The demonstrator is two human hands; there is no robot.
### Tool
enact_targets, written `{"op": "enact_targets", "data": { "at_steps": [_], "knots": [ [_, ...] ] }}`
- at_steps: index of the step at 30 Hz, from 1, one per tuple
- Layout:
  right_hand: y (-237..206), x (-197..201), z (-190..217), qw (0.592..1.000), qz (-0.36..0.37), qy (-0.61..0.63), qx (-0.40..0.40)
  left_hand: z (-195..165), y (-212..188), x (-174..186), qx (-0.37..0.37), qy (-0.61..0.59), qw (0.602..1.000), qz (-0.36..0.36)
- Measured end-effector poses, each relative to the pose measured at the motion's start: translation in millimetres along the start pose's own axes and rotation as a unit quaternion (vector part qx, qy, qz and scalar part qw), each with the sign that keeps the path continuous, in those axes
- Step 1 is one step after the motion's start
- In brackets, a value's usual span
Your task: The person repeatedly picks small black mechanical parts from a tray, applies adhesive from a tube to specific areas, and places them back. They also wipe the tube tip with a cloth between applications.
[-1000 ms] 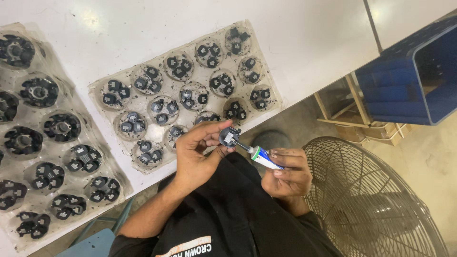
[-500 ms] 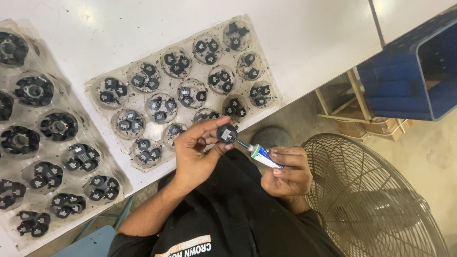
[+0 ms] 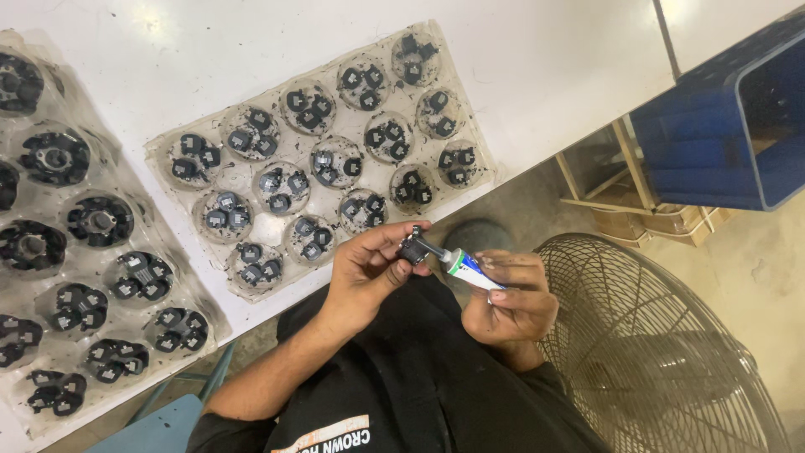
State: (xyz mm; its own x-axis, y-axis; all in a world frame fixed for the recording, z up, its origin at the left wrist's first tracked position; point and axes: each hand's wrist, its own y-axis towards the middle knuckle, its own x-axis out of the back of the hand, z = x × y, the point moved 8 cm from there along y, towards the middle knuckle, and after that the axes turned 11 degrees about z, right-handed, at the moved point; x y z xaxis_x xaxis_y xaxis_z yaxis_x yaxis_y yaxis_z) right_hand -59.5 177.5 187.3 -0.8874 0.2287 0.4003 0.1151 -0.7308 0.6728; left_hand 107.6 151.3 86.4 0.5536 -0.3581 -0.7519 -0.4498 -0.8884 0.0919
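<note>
My left hand (image 3: 367, 270) pinches a small black part (image 3: 412, 249) between thumb and fingers, just off the table's edge. In my right hand (image 3: 513, 299) I hold a small white tube (image 3: 464, 269) with a green and blue band; its thin nozzle touches the black part. Right beyond my hands lies a clear plastic tray (image 3: 476, 180) whose round pockets each hold a few of the same small black parts.
A second clear tray (image 3: 206, 316) with larger black parts lies on the white table (image 3: 251, 50) at the left. A blue crate (image 3: 721, 134) stands at the right above a wooden frame. A round fan grille (image 3: 671, 352) sits beside my right arm.
Both hands have stayed together with the tube's nozzle on the part; they have shifted only slightly. The view has drifted a little.
</note>
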Motion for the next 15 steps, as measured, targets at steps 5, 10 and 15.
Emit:
{"op": "enact_targets", "data": {
  "at_steps": [5,10,15],
  "knots": [
    [1,0,-3,1.0,0.006,-0.002,0.007,1,1,-1,0.004,0.005,1.0,0.006],
    [1,2,-8,1.0,0.01,-0.002,-0.003,4,3,3,0.02,0.008,1.0,-0.011],
    [0,1,-12,1.0,-0.007,0.002,0.001,4,6,4,0.017,0.006,1.0,-0.011]
  ]
}}
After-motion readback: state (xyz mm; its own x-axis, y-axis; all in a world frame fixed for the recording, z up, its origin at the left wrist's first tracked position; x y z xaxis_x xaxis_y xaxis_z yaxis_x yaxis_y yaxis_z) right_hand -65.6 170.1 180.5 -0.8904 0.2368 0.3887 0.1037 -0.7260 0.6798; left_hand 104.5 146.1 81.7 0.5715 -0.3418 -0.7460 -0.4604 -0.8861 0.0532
